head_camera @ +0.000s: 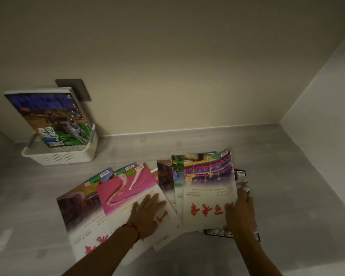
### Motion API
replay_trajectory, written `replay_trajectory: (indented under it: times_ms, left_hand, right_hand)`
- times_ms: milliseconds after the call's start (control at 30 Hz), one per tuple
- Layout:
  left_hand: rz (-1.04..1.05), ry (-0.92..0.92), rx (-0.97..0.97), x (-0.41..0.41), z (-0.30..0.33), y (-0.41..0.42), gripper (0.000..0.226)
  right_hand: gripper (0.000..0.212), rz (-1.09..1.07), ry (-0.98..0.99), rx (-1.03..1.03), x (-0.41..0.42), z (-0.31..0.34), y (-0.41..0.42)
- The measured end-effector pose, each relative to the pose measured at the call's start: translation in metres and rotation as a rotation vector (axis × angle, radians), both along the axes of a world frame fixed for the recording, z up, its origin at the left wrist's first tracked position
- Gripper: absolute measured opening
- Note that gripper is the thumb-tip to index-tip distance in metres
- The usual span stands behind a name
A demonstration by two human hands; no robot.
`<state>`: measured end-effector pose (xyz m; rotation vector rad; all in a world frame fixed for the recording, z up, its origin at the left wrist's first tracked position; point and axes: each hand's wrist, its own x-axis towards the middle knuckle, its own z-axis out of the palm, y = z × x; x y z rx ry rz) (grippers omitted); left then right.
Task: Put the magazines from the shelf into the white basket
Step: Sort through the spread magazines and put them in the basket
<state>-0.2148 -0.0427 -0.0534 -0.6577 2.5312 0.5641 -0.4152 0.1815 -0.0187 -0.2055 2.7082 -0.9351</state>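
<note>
Magazines [147, 196] lie fanned on the grey shelf [287, 176], right of the white basket [64, 154], which already holds one upright. Left hand [147, 214] presses flat on the pink cover; right hand [240, 212] pinches the lantern cover's edge. Next, probably, lifting it toward the basket, with nothing between.

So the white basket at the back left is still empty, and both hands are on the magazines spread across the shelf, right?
Not quite: the white basket is not empty. The head view shows one magazine already standing in it. The rest holds: the left hand and the right hand both rest on the spread magazines.
</note>
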Motion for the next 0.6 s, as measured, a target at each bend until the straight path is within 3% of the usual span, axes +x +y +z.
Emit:
replay_trajectory:
  times_ms: [100, 200, 300, 367, 467, 533, 600]
  left_hand:
    - [0.022, 0.102, 0.000, -0.013, 0.032, -0.004, 0.073]
    - [0.071, 0.490, -0.036, -0.034, 0.085, 0.002, 0.067]
    - [0.049, 0.804, -0.124, -0.057, 0.137, 0.007, 0.062]
    - [-0.010, 0.836, -0.165, -0.067, 0.163, 0.007, 0.067]
    - [-0.128, 0.715, -0.216, -0.070, 0.179, 0.001, 0.078]
    - [-0.087, 0.727, -0.099, -0.061, 0.180, -0.010, 0.065]
    - [0.060, 0.853, 0.055, -0.042, 0.176, -0.029, 0.048]
  right_hand:
    - [0.028, 0.115, 0.094, -0.079, -0.012, 0.033, 0.008]
    - [0.027, 0.255, 0.280, -0.005, -0.038, 0.080, 0.011]
    - [0.024, 0.562, 0.355, 0.053, -0.055, 0.137, -0.003]
    - [0.017, 0.775, 0.369, 0.060, -0.054, 0.172, -0.022]
    - [0.011, 1.026, 0.440, -0.027, -0.034, 0.211, -0.063]
    - [0.012, 1.121, 0.517, -0.120, -0.014, 0.221, -0.094]
    - [0.018, 1.043, 0.560, -0.226, -0.001, 0.222, -0.119]
